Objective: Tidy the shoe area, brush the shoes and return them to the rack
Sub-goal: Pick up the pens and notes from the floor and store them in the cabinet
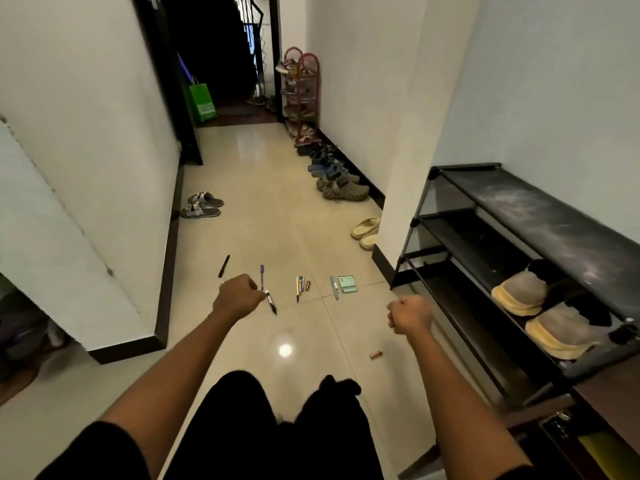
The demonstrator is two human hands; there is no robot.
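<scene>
L hand (239, 295) curled in a fist, black marker (271, 302) right at its knuckles — can't tell if it's held. R hand (411, 314) fisted too, nothing seen in it. Pair of grey shoes (523, 292) w/ yellow soles sits on the black rack (540, 206) — lower shelf, at right.

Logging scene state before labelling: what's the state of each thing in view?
left hand: curled; hold on marker unclear
right hand: fist, holding nothing
black rack: upright, top shelf dusty
grey shoes: paired on a lower rack shelf
pens: scattered on floor
beige slippers: on floor
</scene>
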